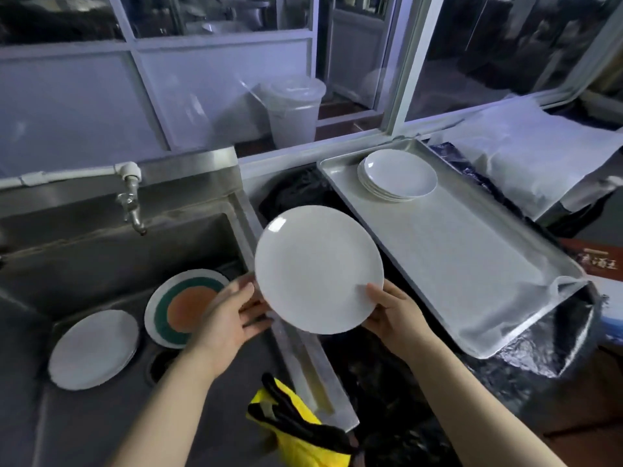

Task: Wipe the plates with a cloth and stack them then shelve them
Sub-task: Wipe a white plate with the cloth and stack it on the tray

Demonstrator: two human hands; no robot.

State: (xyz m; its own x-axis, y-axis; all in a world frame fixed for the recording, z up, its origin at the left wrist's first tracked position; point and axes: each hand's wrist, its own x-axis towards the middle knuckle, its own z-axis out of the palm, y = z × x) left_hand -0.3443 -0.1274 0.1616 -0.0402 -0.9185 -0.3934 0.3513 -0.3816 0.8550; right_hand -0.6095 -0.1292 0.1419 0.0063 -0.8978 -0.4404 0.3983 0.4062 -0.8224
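Gripping the white plate (318, 269) by its rim, the right hand (392, 313) pinches stiff, smooth, breakable ware while the left hand (232, 315) hovers released beside it.

pale chinese characters on the brown box (595, 261), too blurred to read.
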